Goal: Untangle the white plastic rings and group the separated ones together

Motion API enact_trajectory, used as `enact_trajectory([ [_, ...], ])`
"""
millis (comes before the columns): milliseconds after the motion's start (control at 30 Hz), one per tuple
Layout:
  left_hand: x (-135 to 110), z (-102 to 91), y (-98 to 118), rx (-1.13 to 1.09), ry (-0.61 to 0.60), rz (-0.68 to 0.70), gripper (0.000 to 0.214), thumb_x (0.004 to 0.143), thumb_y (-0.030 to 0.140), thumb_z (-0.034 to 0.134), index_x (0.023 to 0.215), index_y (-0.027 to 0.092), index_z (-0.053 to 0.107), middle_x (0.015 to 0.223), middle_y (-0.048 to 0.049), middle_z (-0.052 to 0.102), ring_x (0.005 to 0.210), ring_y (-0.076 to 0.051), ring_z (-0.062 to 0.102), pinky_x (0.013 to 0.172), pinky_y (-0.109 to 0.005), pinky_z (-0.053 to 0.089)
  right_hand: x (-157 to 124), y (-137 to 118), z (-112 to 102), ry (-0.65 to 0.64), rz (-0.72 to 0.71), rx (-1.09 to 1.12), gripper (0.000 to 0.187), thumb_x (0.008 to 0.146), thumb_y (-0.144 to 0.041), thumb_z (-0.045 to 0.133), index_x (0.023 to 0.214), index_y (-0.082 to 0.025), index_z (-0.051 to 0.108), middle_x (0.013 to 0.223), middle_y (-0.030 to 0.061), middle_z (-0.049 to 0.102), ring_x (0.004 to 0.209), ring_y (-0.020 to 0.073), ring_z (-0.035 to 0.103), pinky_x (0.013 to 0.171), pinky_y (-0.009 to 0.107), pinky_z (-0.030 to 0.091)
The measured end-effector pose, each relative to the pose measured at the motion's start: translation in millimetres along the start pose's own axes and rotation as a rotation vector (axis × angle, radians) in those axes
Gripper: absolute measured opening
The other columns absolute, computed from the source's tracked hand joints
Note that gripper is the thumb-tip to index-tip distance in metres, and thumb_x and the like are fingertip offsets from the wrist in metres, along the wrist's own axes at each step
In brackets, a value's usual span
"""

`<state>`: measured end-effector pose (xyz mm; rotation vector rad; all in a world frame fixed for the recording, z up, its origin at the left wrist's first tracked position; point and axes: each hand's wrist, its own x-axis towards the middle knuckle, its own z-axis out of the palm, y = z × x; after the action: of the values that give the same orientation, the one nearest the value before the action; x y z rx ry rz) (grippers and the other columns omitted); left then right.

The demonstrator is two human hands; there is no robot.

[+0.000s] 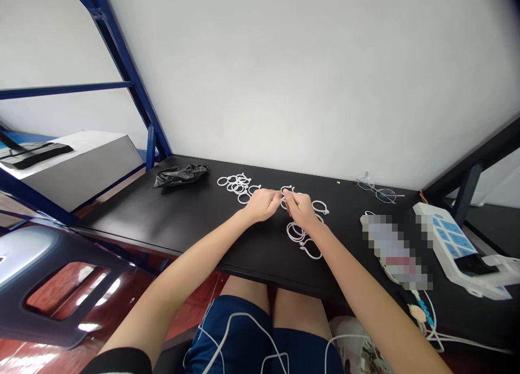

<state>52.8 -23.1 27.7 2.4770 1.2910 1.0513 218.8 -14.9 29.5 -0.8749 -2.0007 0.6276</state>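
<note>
Both my hands meet over the middle of the black table (pixel 170 211). My left hand (pixel 264 204) and my right hand (pixel 298 207) have their fingers closed, pinching a white plastic ring (pixel 286 190) between them. Several more white rings (pixel 238 183) lie in a loose cluster to the left of my hands. Another small pile of white rings (pixel 303 238) lies just under my right wrist, and one ring (pixel 320 206) lies to the right of it.
A crumpled black plastic bag (pixel 181 175) lies at the table's back left. A pair of glasses (pixel 379 190) rests at the back right, with a white power strip (pixel 455 244) and cables (pixel 430 325) beyond it. A dark plastic stool (pixel 52 282) stands at left.
</note>
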Motion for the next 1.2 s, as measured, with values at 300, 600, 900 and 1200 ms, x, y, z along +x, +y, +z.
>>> enact_trajectory([
  [300, 0, -1.5, 3, 0.037, -0.011, -0.002, 0.033, 0.087, 0.025, 0.029, 0.057, 0.018, 0.04, 0.056, -0.0003, 0.049, 0.053, -0.012, 0.042, 0.057, -0.025, 0.03, 2, -1, -5, 0.092, 0.062, 0.081, 0.052, 0.099, -0.05, 0.031, 0.057, -0.022, 0.04, 0.042, -0.0032, 0.041, 0.042, 0.0117, 0.043, 0.05, 0.027, 0.036],
  [600, 0, -2.2, 3, 0.021, 0.067, -0.006, 0.031, 0.085, 0.027, 0.03, 0.057, 0.018, 0.038, 0.053, -0.0001, 0.046, 0.05, -0.011, 0.036, 0.054, -0.027, 0.026, 1, 0, -3, -0.056, -0.057, -0.063, 0.048, 0.099, -0.046, 0.032, 0.058, -0.021, 0.037, 0.048, -0.0035, 0.037, 0.046, 0.0106, 0.036, 0.053, 0.028, 0.03],
  [900, -1, -2.6, 5, 0.019, 0.089, 0.01, 0.033, 0.086, 0.025, 0.031, 0.055, 0.018, 0.042, 0.051, -0.0006, 0.05, 0.048, -0.011, 0.038, 0.054, -0.026, 0.028, 0, -2, 0, -0.133, -0.035, -0.025, 0.051, 0.098, -0.051, 0.034, 0.057, -0.02, 0.038, 0.05, -0.0037, 0.035, 0.048, 0.0101, 0.036, 0.051, 0.028, 0.028],
  [1200, -2, -0.4, -2, 0.018, 0.078, 0.115, 0.035, 0.087, 0.025, 0.031, 0.055, 0.018, 0.042, 0.052, -0.0005, 0.051, 0.046, -0.01, 0.04, 0.052, -0.026, 0.027, -2, 2, 5, -0.173, 0.008, -0.058, 0.057, 0.098, -0.053, 0.027, 0.051, -0.021, 0.029, 0.045, -0.003, 0.033, 0.044, 0.0096, 0.036, 0.05, 0.027, 0.028],
])
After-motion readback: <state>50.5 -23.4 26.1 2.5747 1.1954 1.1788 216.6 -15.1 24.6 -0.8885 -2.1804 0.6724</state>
